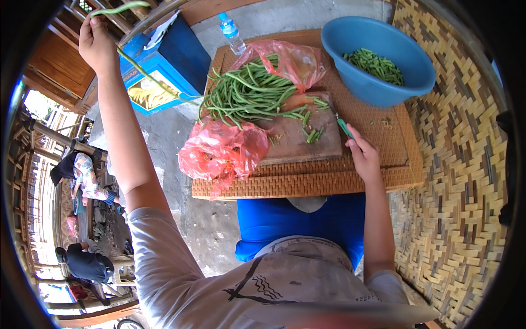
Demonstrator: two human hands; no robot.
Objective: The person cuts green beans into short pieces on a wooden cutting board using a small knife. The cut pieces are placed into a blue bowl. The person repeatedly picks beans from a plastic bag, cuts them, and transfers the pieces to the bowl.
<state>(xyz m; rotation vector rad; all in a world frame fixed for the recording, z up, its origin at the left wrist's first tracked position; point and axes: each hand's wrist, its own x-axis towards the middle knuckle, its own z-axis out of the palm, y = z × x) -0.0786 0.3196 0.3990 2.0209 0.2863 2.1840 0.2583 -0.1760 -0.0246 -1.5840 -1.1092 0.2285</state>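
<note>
My left hand (pixel 96 47) is raised high at the upper left, closed around a long green bean (pixel 123 8). Below the fist, a bean strand stretches toward the pile of long beans (pixel 250 90). My right hand (pixel 363 152) grips a knife (pixel 344 126) by its green handle, at the right edge of a wooden cutting board (pixel 287 151). Short cut bean pieces (pixel 315 135) lie on the board's right side. The pile rests partly on the board, between a red plastic bag (pixel 298 63) behind and a crumpled red plastic bag (pixel 226 152) in front.
A blue plastic tub (pixel 370 92) holding cut beans (pixel 374 66) stands at the back right of the woven table (pixel 304 183). A water bottle (pixel 232 33) is at the back. Beyond the table's left side sits a blue box (pixel 181 51). A woven bamboo wall (pixel 448 164) bounds the right. Two people are at far left.
</note>
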